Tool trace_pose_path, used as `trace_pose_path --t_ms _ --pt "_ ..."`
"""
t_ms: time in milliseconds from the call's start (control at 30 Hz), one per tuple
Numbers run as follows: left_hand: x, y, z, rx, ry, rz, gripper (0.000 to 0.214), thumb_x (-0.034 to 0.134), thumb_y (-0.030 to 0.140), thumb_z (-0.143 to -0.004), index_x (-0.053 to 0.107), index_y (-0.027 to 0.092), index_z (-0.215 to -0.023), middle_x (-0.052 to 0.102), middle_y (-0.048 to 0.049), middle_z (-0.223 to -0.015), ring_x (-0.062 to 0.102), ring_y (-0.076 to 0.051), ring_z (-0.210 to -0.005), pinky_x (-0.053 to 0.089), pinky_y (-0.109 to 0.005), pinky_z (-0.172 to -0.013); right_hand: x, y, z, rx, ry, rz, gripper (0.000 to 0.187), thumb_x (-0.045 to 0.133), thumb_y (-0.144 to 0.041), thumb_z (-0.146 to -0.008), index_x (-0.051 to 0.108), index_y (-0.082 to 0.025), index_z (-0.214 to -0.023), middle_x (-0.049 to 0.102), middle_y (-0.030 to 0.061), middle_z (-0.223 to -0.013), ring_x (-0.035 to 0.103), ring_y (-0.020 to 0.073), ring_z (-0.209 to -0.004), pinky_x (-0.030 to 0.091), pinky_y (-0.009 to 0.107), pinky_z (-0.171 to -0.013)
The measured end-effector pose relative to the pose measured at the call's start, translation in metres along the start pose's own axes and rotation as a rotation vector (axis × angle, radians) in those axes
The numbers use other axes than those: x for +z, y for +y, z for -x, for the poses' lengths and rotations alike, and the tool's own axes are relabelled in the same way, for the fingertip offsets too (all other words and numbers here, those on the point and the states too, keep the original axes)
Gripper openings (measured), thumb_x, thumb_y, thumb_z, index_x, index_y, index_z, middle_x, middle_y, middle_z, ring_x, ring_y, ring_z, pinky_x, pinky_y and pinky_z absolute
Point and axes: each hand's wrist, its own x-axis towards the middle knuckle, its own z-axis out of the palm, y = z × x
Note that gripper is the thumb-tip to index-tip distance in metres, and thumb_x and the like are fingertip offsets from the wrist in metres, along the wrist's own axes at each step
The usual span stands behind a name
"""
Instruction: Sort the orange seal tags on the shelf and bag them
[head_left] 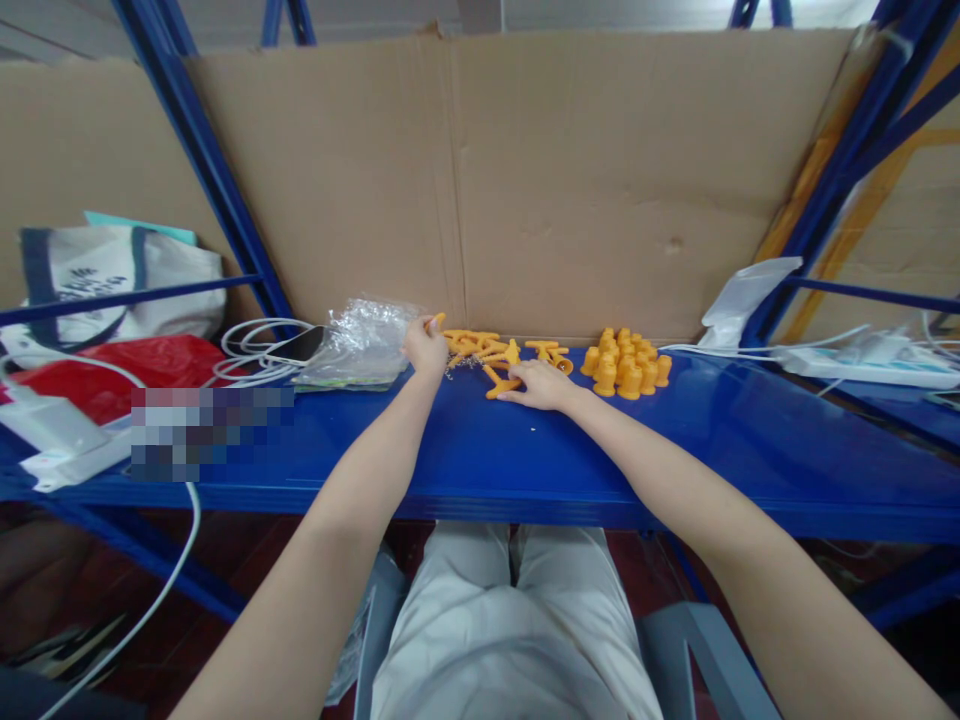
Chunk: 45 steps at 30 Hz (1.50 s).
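My left hand (426,346) is closed on an orange plastic piece (435,323), whose end sticks up past the fingers; the rest is hidden. Beside the loose pile, my right hand (546,387) has its thumb and fingers around the stem of an orange T-shaped plastic piece (499,386). Several more orange T-shaped pieces (474,343) lie heaped between the hands, near the cardboard. Small metallic bits (466,358), too tiny to name, are scattered by the heap. Right of my right hand, several orange cup-like caps (628,375) stand in a tight group.
A cardboard sheet (562,180) walls off the back of the blue table (480,460). Clear plastic bags (367,340), coiled white cable (255,345), a dark phone-like object (298,345) and a red bag (150,365) lie left. A white power strip (862,365) sits right, near blue posts.
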Motion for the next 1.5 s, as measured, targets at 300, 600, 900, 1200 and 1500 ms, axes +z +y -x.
trace_pose_path --t_ms 300,600,900,1200,1500 --pt "-0.003 -0.01 -0.009 -0.093 -0.057 -0.065 0.017 0.049 0.018 -0.093 0.065 0.018 -0.098 0.072 -0.0095 -0.11 0.065 -0.022 -0.111 0.045 -0.034 -0.1 0.005 0.002 0.0 -0.01 0.013 0.006 0.044 0.055 -0.056 -0.096 0.068 -0.014 -0.101 0.07 0.0149 -0.104 0.065 0.028 -0.098 0.044 0.037 -0.087" --pt "0.001 -0.011 -0.008 0.003 -0.338 -0.233 0.012 0.064 0.028 -0.087 0.064 0.018 -0.081 0.074 -0.0116 -0.088 0.072 -0.027 -0.094 0.051 -0.029 -0.079 0.012 0.006 0.0 0.113 0.093 -0.162 0.043 0.052 -0.05 -0.099 0.059 -0.013 -0.121 0.068 0.0176 -0.12 0.065 0.0305 -0.11 0.047 0.045 -0.096" --pt "0.004 -0.014 -0.01 -0.132 -0.344 -0.06 0.011 0.063 0.026 -0.086 0.068 0.016 -0.085 0.07 -0.0073 -0.064 0.071 -0.024 -0.069 0.052 -0.029 -0.064 0.029 0.013 -0.01 0.209 0.124 -0.518 0.045 0.047 -0.037 -0.102 0.057 -0.021 -0.143 0.061 0.0139 -0.141 0.058 0.0255 -0.13 0.045 0.044 -0.109" --pt "0.009 -0.022 -0.018 -0.26 -0.267 0.03 0.028 0.059 0.039 -0.087 0.071 0.015 -0.096 0.069 -0.0095 -0.062 0.071 -0.028 -0.071 0.053 -0.034 -0.064 0.035 0.017 -0.021 0.334 0.202 -0.93 0.038 0.054 -0.027 -0.098 0.064 -0.018 -0.134 0.067 0.0134 -0.133 0.065 0.0198 -0.119 0.049 0.038 -0.103" --pt "0.009 -0.024 -0.024 -0.132 -0.221 -0.04 0.029 0.058 0.036 -0.087 0.069 0.015 -0.103 0.074 -0.0113 -0.081 0.071 -0.031 -0.092 0.053 -0.035 -0.074 0.042 0.026 -0.023 0.404 0.421 -1.134 0.011 0.066 -0.016 -0.084 0.076 -0.017 -0.088 0.077 0.0076 -0.101 0.073 0.0195 -0.088 0.061 0.039 -0.086"
